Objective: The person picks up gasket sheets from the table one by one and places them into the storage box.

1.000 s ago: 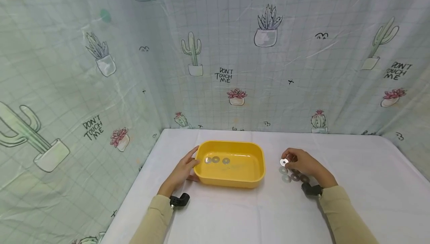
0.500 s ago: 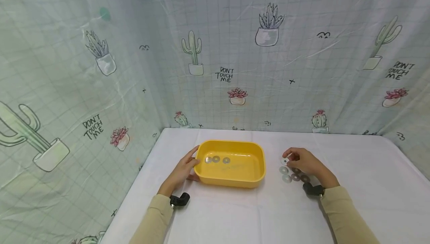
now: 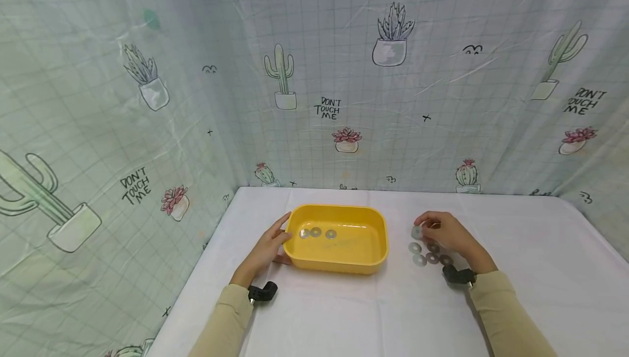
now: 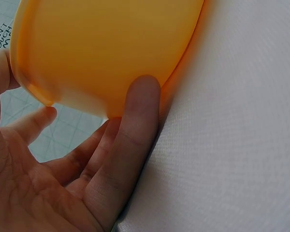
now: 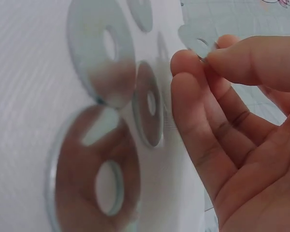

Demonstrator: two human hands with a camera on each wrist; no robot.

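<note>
White cloth covers the table. Right hand pinches a washer; left hand, fingers straight, rests against the yellow tray.

A makeshift recording booth, not a lived-in room: a white-covered table boxed in on three sides by a creased cactus-print sheet reading "DON'T TOUCH ME". On it, just a yellow tub and loose washers.

The curtain reads "DON'T TOUCH ME" in 3 places in the head view: left, middle, right.
</note>
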